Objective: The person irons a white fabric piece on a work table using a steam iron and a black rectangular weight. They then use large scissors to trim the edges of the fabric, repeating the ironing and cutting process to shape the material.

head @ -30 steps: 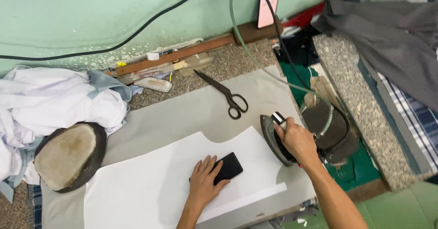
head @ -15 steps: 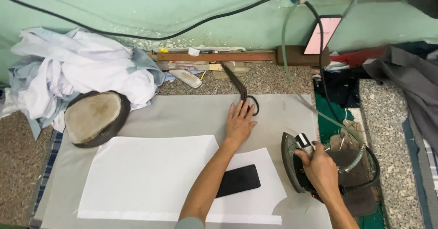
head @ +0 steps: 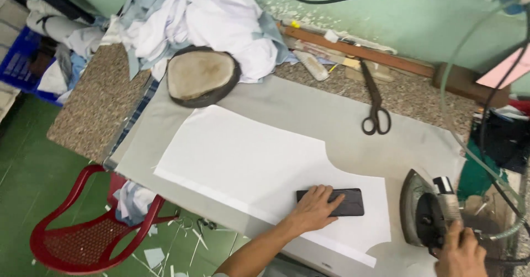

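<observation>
Seen from the head camera: the left hand lies flat, fingers spread, on a black phone, pinning the white fabric piece to the grey surface. The right hand, partly cut off, apparently clenches the upended iron; scissors lie well apart.

The left hand covered part of the black phone; the right hand, gripping the iron, was cropped by the bottom edge.
</observation>
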